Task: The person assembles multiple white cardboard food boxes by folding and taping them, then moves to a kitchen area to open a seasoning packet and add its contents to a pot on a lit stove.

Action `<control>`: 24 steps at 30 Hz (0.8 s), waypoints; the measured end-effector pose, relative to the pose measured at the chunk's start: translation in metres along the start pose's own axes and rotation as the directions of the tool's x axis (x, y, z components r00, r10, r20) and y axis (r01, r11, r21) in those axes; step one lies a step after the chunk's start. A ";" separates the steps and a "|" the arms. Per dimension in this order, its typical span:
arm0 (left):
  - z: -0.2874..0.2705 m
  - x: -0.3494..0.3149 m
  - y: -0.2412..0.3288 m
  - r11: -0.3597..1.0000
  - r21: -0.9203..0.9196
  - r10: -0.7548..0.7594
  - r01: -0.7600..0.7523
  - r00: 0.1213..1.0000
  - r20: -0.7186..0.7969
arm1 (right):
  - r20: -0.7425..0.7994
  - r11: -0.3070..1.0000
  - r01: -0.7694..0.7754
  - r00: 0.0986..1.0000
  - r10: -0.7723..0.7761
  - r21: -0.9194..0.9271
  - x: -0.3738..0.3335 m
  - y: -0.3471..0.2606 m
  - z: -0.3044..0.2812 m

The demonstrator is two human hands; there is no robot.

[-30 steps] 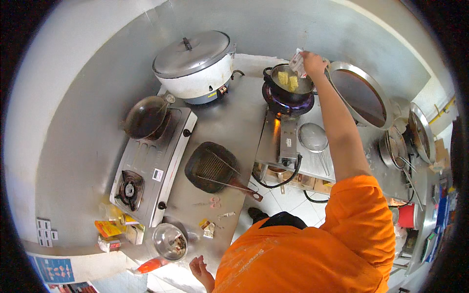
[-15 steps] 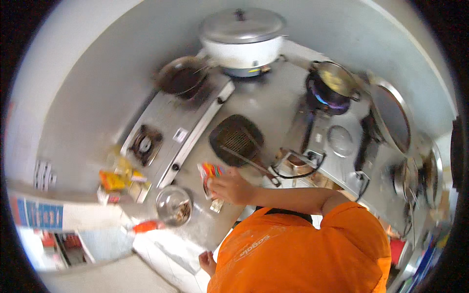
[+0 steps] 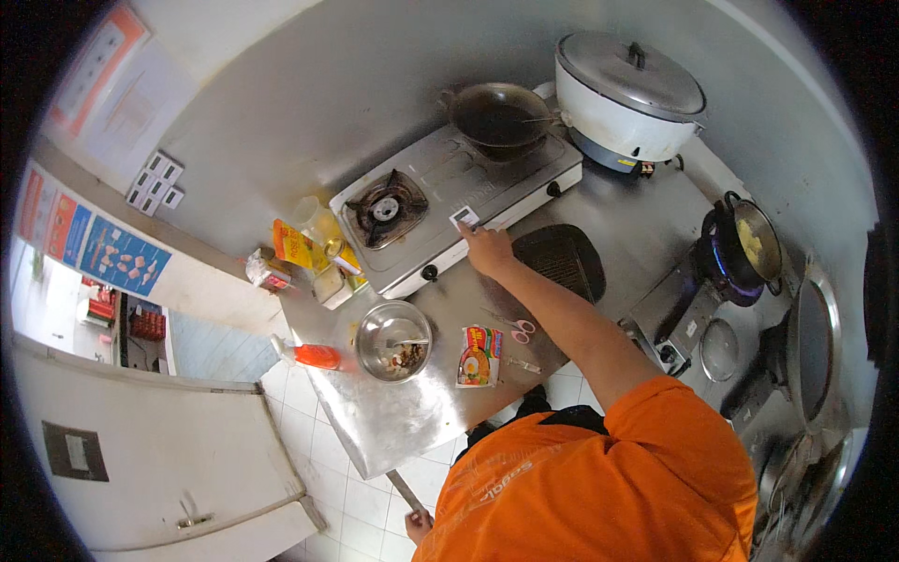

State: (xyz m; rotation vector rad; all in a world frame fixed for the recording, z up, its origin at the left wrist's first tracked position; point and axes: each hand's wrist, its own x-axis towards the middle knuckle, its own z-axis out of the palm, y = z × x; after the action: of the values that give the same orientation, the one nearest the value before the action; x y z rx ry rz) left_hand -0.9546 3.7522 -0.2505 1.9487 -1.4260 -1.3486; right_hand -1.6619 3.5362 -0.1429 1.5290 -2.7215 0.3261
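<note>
My right hand [image 3: 491, 251] reaches across the counter to the front edge of the two-burner gas stove. Its index finger is stretched out at a small white timer [image 3: 464, 216] with a dark display; the other fingers look curled and hold nothing. Below my right forearm, a red and yellow packet of instant noodles [image 3: 478, 357] lies flat on the counter. Beside it are pink-handled scissors [image 3: 521, 330] and a small clear sachet [image 3: 523, 364]. A steel bowl [image 3: 394, 317] holds dark and pale food pieces. Down by my side, my left hand [image 3: 419, 525] is loosely closed, partly hidden by my orange shirt.
A lit burner heats a pot [image 3: 755, 242] at the right. A ridged grill pan [image 3: 562, 264] lies under my forearm. Behind stand a wok [image 3: 497, 117] and a large rice cooker [image 3: 629, 89]. A red bottle [image 3: 316, 356] lies near the counter's left edge.
My right hand has put down the noodle packet on the counter and moved up to the timer on the stove. The view has turned, so the stove appears further right.
</note>
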 end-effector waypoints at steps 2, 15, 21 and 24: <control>-0.004 -0.018 -0.024 0.992 0.047 -0.120 0.118 0.992 0.028 | 0.066 0.999 -0.010 0.998 0.008 0.036 0.008 0.001 -0.007; 0.021 0.017 -0.040 0.986 -0.003 -0.166 0.169 0.975 0.149 | 0.094 0.987 -0.090 0.993 0.078 0.132 0.002 0.001 -0.014; 0.008 0.033 -0.004 0.990 -0.060 -0.119 0.129 0.982 0.144 | -0.205 0.993 0.046 0.976 -0.067 -0.106 0.006 0.010 0.000; 0.002 0.043 0.003 0.983 -0.077 -0.155 0.166 0.979 0.134 | -0.210 0.983 0.143 0.964 -0.165 -0.117 0.014 0.025 0.005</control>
State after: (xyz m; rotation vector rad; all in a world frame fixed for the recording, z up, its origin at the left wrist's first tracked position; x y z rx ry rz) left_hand -0.9571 3.7136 -0.2693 1.9877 -1.2621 -1.6066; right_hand -1.6898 3.5355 -0.1502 1.5630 -2.3983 0.3274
